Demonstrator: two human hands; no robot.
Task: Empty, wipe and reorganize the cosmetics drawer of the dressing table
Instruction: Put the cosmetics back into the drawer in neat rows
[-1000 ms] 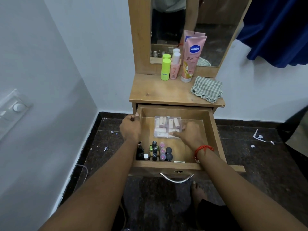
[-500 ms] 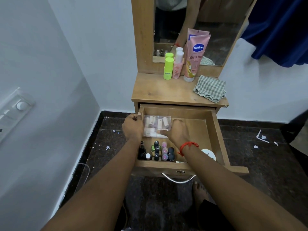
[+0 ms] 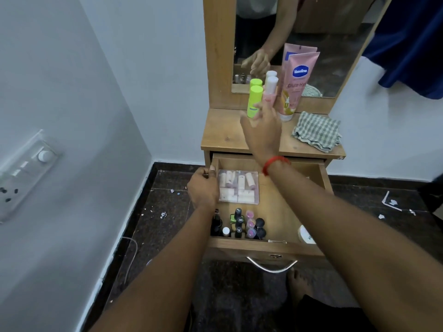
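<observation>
The wooden drawer (image 3: 271,248) of the dressing table stands pulled out. My left hand (image 3: 202,188) grips its left wall, thumb over the rim. A clear packet of pale tubes (image 3: 238,189) lies at the drawer's back left. Several small nail polish bottles (image 3: 242,224) stand at the front left, and a white round jar (image 3: 305,234) sits at the front right. My right hand (image 3: 262,130) is raised over the tabletop with fingers spread, holding nothing, close to the green bottle (image 3: 254,100) and the pink bottle (image 3: 269,92).
A pink Vaseline tube (image 3: 296,80) stands against the mirror (image 3: 335,44). A checked cloth (image 3: 317,131) lies on the tabletop's right side. White wall with a switch plate (image 3: 26,173) is at the left. Paper scraps litter the dark floor. My bare foot (image 3: 297,283) is below the drawer.
My right hand let go of the tube packet, left at the drawer's back left, and rose to the tabletop near the bottles. My left hand stayed on the drawer wall.
</observation>
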